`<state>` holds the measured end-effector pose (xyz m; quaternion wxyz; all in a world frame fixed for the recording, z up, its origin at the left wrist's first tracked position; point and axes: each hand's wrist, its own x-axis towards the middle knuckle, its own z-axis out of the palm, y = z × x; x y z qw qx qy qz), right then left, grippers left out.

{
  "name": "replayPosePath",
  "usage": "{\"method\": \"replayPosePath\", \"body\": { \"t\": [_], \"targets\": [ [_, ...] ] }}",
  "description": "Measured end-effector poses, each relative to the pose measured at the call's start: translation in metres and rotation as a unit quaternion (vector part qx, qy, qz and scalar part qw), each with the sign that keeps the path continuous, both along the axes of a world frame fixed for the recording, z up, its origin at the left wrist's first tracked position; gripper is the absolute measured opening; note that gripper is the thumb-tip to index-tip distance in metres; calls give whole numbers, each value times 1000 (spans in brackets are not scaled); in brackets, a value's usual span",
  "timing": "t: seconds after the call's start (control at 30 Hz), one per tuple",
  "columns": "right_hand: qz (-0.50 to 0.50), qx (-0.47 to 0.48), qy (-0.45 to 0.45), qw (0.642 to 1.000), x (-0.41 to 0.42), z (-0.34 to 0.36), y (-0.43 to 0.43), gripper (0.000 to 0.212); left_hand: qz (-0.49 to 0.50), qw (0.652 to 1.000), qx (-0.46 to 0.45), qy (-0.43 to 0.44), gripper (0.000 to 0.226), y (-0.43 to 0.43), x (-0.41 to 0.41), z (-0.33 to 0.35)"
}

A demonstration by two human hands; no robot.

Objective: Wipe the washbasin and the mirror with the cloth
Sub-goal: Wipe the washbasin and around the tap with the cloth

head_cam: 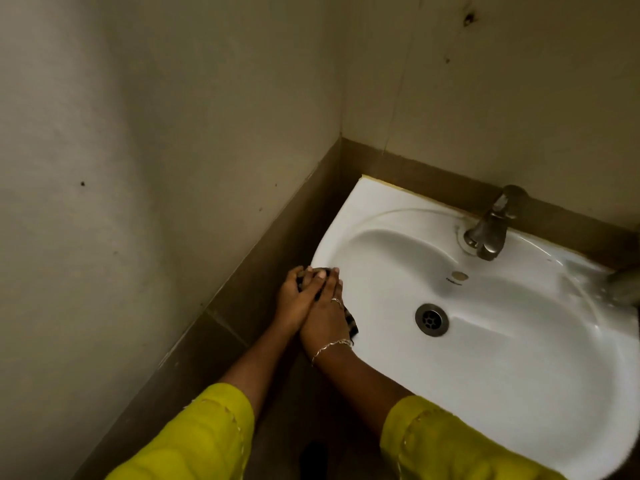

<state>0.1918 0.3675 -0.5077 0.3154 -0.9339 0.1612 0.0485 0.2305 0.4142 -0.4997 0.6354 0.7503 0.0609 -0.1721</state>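
The white washbasin point(502, 358) is fixed in the corner of the room. A dark checked cloth point(352, 323) lies on its left rim, mostly hidden under both hands. My left hand point(292, 301) is at the rim's outer edge, its fingers curled round the bunched cloth. My right hand point(325, 315), with a ring and a bracelet, lies partly over the left, its fingers fairly straight and pressing the cloth onto the rim. No mirror is in view.
A metal tap point(490, 228) stands at the back of the basin, and the drain point(432, 319) is in the bowl's middle. A blurred grey object point(625, 285) sits at the right edge. Walls close in on the left and behind.
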Motion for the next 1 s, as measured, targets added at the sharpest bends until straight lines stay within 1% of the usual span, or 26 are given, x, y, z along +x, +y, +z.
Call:
{"method": "replayPosePath", "body": {
  "t": [0.1,0.13,0.2,0.27,0.3,0.33,0.4,0.43,0.5,0.57,0.63,0.73,0.83,1.0],
  "targets": [
    [58,-18,7,998,-21,-2,-2,59,-28,996,83,-24,57,-1,-12,-2],
    [67,-13,6,998,-29,-2,-4,59,-37,991,118,-49,58,-1,-17,-1],
    [112,-41,2,993,-45,-6,-6,56,-67,973,183,-122,60,-2,-28,-1],
    [118,-48,20,992,-61,-7,-10,51,-122,941,254,-187,66,-2,-41,-1],
    [124,-61,14,990,-69,-4,-11,49,-152,921,285,-218,68,-1,-47,-2],
    [138,-86,-4,987,-76,-1,-11,49,-183,900,308,-246,68,0,-52,-2],
    [140,-108,-93,980,-88,2,-16,46,-240,862,342,-287,66,-1,-62,-1],
    [127,-120,-109,978,-94,1,-19,45,-263,846,355,-299,67,-3,-67,1],
    [153,-148,-105,971,-108,0,-24,44,-298,826,366,-310,69,-8,-78,5],
    [188,-198,-97,957,-124,-1,-31,41,-320,823,358,-303,67,-13,-88,5],
    [224,-248,-77,939,-141,-5,-40,38,-333,826,347,-295,60,-18,-98,4],
    [274,-298,-84,910,-162,-9,-53,27,-356,815,344,-300,48,-30,-112,1],
    [271,-330,-98,899,-178,-9,-70,22,-388,805,343,-288,48,-45,-127,-1],
    [282,-358,-153,877,-207,-9,-107,28,-401,836,294,-233,45,-69,-151,0]
  ]
}}
